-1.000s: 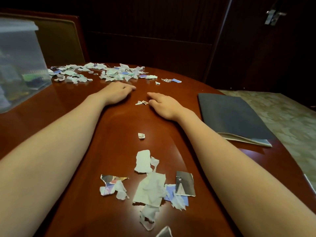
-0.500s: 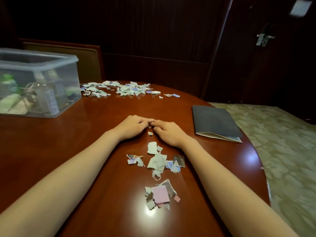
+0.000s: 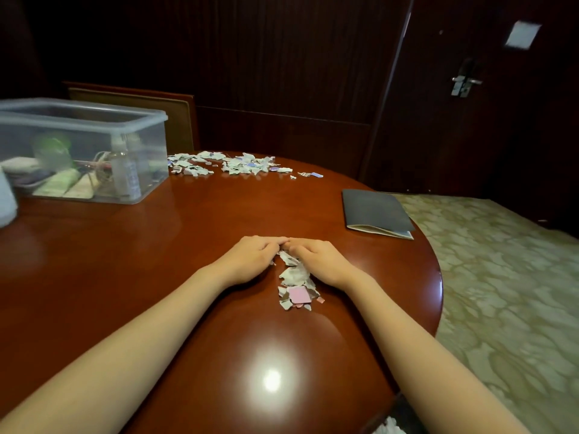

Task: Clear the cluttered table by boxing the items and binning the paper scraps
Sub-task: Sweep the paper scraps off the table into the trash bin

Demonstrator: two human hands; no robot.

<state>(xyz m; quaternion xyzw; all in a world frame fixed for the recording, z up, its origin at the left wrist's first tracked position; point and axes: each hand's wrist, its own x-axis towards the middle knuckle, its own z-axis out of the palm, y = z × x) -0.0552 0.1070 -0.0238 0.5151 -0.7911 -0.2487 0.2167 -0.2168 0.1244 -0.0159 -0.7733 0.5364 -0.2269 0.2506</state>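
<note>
The round wooden counter (image 3: 156, 277) carries a clear box (image 3: 94, 126) holding items at its far left, a dark folder (image 3: 372, 208) at the right, and a wide scatter of far scraps (image 3: 232, 164) along the back edge. Nearer, the left hand (image 3: 253, 258) and right hand (image 3: 316, 258) lie palm-down and cupped, fingertips meeting beyond the near scraps (image 3: 296, 277) lying between them. Whether any piece is pinched underneath is hidden. To rake well, I judge: press the hands' edges flat to the wood, draw slowly, and narrow the wrists so the pink square (image 3: 299, 295) cannot slip out.
</note>
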